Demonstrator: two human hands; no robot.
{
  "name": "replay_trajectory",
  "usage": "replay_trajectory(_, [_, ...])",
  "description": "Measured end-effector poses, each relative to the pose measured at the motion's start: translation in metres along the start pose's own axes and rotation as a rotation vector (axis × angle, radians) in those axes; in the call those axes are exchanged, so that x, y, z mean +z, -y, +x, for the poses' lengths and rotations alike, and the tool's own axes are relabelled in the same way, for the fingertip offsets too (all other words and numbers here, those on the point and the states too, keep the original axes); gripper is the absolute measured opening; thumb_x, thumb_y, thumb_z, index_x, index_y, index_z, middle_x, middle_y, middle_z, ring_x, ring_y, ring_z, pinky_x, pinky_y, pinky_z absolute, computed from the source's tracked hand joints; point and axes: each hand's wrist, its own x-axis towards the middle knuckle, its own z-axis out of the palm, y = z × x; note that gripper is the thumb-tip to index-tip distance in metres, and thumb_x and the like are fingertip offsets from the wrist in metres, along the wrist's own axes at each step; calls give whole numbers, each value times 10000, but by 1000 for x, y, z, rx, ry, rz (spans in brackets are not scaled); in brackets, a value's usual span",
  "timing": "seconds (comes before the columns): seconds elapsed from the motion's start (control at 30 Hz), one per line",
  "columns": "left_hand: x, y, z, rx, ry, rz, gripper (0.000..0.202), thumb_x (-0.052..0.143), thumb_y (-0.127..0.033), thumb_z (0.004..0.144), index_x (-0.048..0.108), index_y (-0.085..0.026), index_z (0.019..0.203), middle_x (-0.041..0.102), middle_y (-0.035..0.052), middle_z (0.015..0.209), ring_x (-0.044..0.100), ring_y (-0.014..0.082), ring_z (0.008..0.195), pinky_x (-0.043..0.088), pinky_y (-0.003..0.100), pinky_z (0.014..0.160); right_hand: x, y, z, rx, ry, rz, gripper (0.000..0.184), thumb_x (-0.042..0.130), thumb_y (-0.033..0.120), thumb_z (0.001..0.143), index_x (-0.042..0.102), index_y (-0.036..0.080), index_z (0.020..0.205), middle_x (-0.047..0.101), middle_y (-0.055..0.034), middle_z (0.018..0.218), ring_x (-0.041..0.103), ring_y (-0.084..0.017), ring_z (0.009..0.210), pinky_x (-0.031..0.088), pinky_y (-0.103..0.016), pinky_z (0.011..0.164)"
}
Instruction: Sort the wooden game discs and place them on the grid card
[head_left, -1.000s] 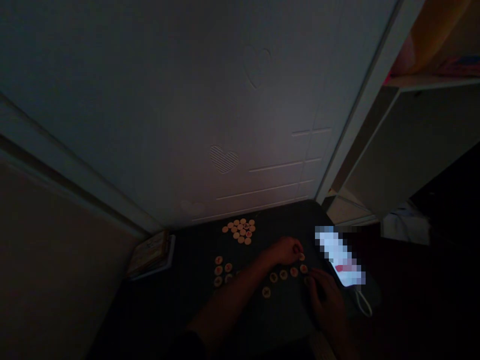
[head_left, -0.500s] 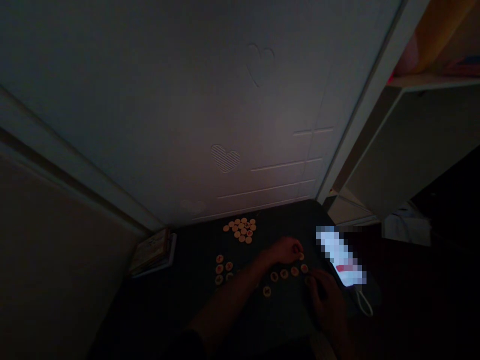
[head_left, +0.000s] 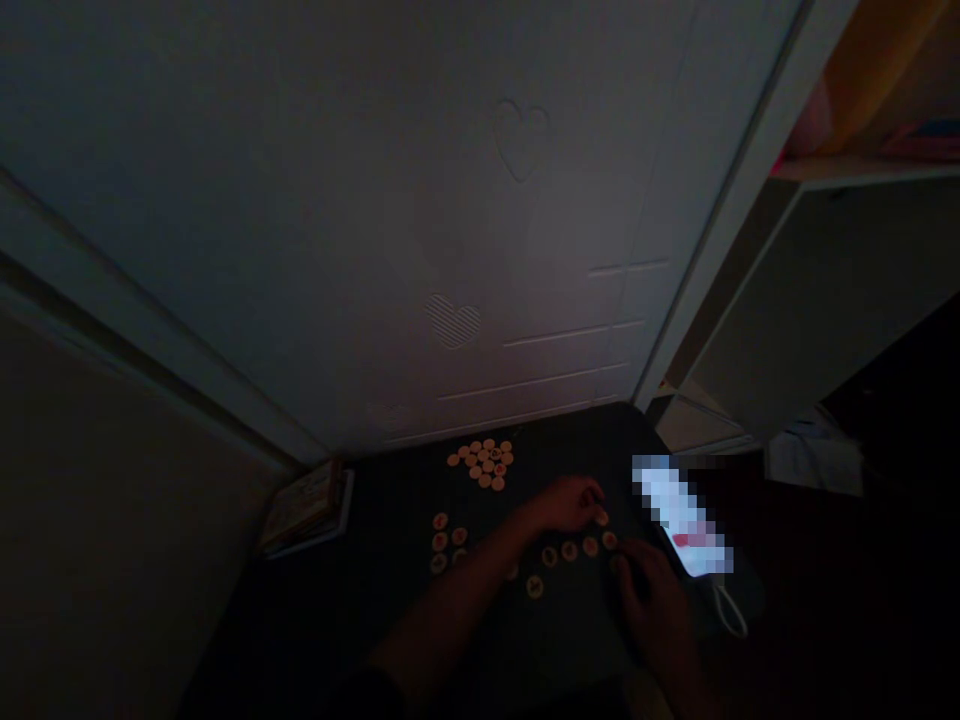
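My left hand (head_left: 571,503) reaches across the dark tabletop, its fingertips closed on a pale round xiangqi piece (head_left: 601,518). Just below this is the right end of a short row of xiangqi pieces (head_left: 590,546) with red or dark marks. My right hand (head_left: 656,592) rests at that end, index fingertip beside the last marked piece (head_left: 609,541). Its thumb and finger are drawn close together around a small pale spot, too dim to identify. One more dark-marked piece (head_left: 534,587) lies below the row. My left forearm hides part of the table and some pieces.
Several pieces form a pile (head_left: 484,465) near the white panel (head_left: 375,250). A smaller group (head_left: 439,541) lies left of my forearm. A lit phone (head_left: 682,515), its screen blurred, has a white cable (head_left: 729,610). Stacked books (head_left: 304,505) sit at the left edge.
The piece under my left fingertips has shifted very slightly left and down. My right hand stays nearly in place, and the whole view has moved only a little.
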Motion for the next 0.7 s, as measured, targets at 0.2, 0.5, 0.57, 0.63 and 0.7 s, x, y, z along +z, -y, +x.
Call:
replay_trajectory(0.2, [-47, 20, -26, -44, -136, 98, 247, 570, -249, 931, 660, -184, 1152, 741, 42, 1043, 689, 146, 907, 518, 232, 778, -1, 1, 1, 12, -14, -23, 315, 521, 454, 984, 699, 222, 1103, 719, -116, 1082, 682, -278, 1001, 561, -450, 864])
replay_trajectory(0.5, [-96, 58, -95, -215, -338, 391, 205, 612, -275, 884, 668, -231, 1077, 685, 59, 1119, 649, 239, 1034, 494, 346, 896, 0, -3, -3, 4, -66, -4, 332, 533, 484, 973, 714, 223, 1069, 726, -116, 1057, 682, -281, 978, 555, -464, 866])
replay_trajectory(0.57, [-90, 59, -104, -229, -345, 436, 206, 633, -275, 869, 662, -229, 1068, 671, 71, 1175, 630, 259, 1088, 486, 365, 928, -2, -3, -5, 7, -69, 2, 327, 540, 482, 971, 717, 221, 1056, 727, -113, 1040, 683, -278, 963, 554, -462, 862])
replay_trajectory(0.63, [-82, 58, -108, -236, -344, 470, 251, 658, -267, 851, 650, -222, 1098, 659, 86, 1215, 618, 269, 1120, 481, 371, 949, -3, -3, -6, 3, -78, 7, 321, 549, 480, 968, 717, 220, 1052, 729, -114, 1030, 684, -277, 951, 554, -462, 857])
replay_trajectory(0.7, [-75, 56, -109, -238, -343, 496, 277, 650, -244, 854, 639, -217, 1129, 657, 98, 1222, 617, 271, 1127, 479, 376, 962, -4, -1, -6, -13, -81, 5, 315, 555, 479, 965, 719, 221, 1042, 731, -114, 1021, 684, -277, 945, 555, -465, 857])
